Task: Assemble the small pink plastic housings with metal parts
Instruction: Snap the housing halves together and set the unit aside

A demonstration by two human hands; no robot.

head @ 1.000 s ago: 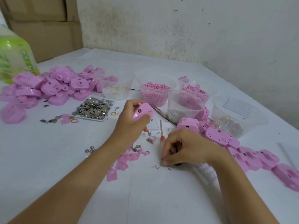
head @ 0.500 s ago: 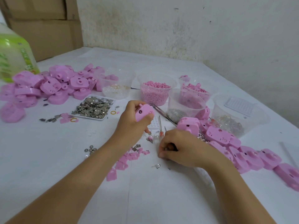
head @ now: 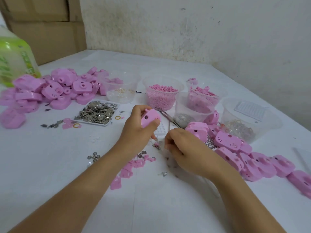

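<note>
Housing [head: 149, 118], centre frame, gripped in left hand [head: 137, 133]; right hand [head: 182, 153], fingers curled, contents indiscernible, has risen from tabletop [head: 50, 165] to just beside it: part likely fetched, insertion next.

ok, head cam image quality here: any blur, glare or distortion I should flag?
Head view: soft even light, faint shadows, no harsh glare; fingertips of the right hand smear, so its grip is unreadable; the pink housing in the left hand is fairly sharp; edges bend and soften, e.g. the green bottle.
</note>
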